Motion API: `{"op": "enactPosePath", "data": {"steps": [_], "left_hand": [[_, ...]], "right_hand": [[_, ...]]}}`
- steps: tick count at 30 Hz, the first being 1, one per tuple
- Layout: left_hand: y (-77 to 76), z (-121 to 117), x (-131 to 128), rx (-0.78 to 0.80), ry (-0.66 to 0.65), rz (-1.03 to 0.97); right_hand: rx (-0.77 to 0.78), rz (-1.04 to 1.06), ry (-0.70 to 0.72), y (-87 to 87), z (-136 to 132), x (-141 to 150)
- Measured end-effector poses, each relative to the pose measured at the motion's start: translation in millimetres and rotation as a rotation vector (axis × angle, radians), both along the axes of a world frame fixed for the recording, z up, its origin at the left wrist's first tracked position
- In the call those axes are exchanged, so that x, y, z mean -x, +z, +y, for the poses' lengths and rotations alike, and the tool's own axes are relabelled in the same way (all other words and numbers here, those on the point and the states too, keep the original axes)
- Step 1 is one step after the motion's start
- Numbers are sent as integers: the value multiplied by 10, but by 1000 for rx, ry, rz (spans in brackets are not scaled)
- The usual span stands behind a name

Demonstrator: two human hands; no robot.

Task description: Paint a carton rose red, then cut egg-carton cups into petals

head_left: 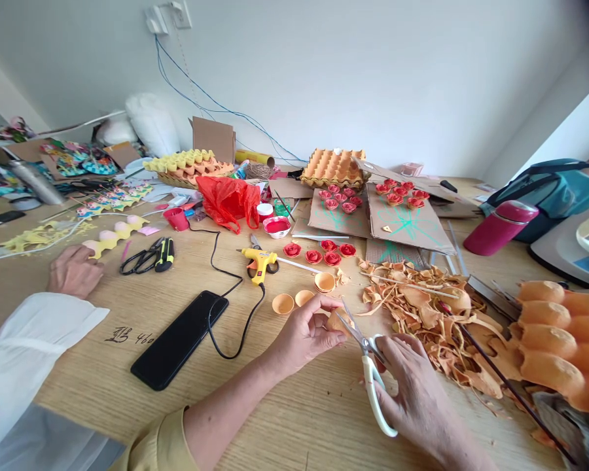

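My left hand [308, 333] pinches a small orange egg-carton cup [341, 320] between thumb and fingers. White-handled scissors [373, 386] are gripped in my right hand [410, 386], their blades apart at the edge of the cup. Just beyond my left hand stand cut cups, among them an orange cup [283, 303]. A heap of orange carton scraps [422, 307] spreads beside my right hand. Farther back lie several red paper flowers [332, 259] and a yellow glue gun [258, 261].
A black phone [179, 340] and the glue gun's cord lie to the left. At far left rests another person's hand [76, 271] near a yellow carton strip [115, 235]. An orange egg tray [550, 333] and a pink bottle [500, 227] stand at right; a red paint bowl [277, 226] is behind.
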State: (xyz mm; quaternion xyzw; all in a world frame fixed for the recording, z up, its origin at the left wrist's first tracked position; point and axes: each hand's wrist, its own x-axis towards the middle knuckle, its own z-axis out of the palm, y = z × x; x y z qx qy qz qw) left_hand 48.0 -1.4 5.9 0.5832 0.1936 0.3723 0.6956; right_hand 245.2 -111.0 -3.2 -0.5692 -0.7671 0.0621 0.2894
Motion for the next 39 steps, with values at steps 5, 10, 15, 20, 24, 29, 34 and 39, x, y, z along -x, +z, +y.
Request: {"op": "enactPosePath", "data": {"steps": [5,10,15,20,24,29,34,39], "left_hand": [[-17,-5,-9,4,-10,-47],[4,-10,-4,34,-17,-51],[41,-16,7,73,-18,-50],[60,-10,9,86,-54,-71],[90,3,16,60,-40,-60],[114,11,23,70,-23,-63],[95,3,28,187,-46,-106],[81,-3,34,402,-173,-197]], "right_hand": [[-7,25,29,10,-17,-1],[-4,36,12,14,-36,2],[12,12,25,14,-59,-14],[8,24,45,28,-61,-5],[40,78,21,29,-51,22],[137,201,-67,-14,-43,4],[202,309,-117,9,-51,-33],[295,461,-43,107,-39,-7]]}}
